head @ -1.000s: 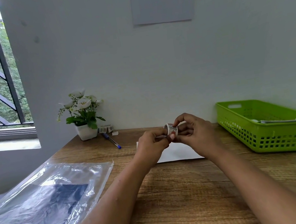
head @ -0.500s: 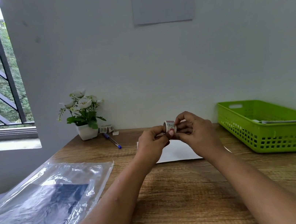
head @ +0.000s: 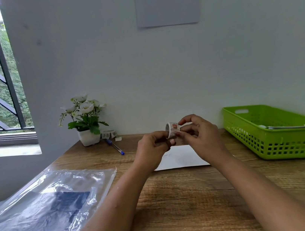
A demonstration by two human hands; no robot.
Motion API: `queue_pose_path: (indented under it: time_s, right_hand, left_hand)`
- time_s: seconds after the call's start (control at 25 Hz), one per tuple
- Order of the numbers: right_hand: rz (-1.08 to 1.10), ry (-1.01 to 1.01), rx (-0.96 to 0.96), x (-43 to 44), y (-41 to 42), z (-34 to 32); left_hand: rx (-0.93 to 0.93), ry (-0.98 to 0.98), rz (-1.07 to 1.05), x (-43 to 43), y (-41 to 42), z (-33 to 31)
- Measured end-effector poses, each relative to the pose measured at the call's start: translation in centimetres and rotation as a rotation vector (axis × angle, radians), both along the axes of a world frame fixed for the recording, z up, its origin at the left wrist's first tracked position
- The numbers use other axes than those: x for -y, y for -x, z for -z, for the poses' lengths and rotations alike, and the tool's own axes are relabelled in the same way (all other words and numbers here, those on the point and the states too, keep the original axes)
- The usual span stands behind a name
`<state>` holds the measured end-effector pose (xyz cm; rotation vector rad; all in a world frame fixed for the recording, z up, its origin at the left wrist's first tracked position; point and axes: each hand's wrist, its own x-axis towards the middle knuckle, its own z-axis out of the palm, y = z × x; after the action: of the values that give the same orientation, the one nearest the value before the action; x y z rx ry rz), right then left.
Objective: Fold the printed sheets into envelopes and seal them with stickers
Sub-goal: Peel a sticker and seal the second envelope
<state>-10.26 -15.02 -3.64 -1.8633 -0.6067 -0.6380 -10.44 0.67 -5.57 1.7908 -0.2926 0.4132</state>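
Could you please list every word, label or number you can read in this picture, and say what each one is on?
No text is legible here.
Sticker roll, held between left hand and right hand: a red printed picture, no readable words.
White sheet on the table: faint marks towards its left side, too small to read.
Second roll beside the flower pot: print too blurred to read.

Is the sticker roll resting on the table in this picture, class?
No: the left hand and the right hand both hold the sticker roll up above the white sheet.
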Motion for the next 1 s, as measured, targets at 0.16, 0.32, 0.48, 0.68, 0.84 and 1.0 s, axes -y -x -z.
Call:
queue_pose_path:
  time_s: [0.16,0.32,0.48,0.68,0.84,1.0]
  right_hand:
    - [0.003,-0.017,0.036,-0.2,-0.1,0.0]
    - [0.054,-0.006,0.107,-0.2,-0.1,0.4]
    - [0.076,0.047,0.164,-0.1,-0.2,0.4]
    - [0.103,0.092,0.170,0.2,-0.3,0.2]
    - [0.102,0.118,0.180,0.3,-0.5,0.3]
    - [0.114,0.153,0.165,0.4,-0.6,0.2]
  left_hand:
    - [0.001,0.107,0.051,0.7,0.4,-0.2]
    - [-0.010,0.109,0.034,1.4,0.8,-0.5]
    - [0.016,0.069,-0.003,1.5,1.1,-0.7]
    - [0.023,0.058,-0.003,1.6,1.3,-0.7]
    - [0.021,0.047,0.002,1.5,1.2,-0.7]
    - [0.021,0.013,-0.005,1.4,1.1,-0.6]
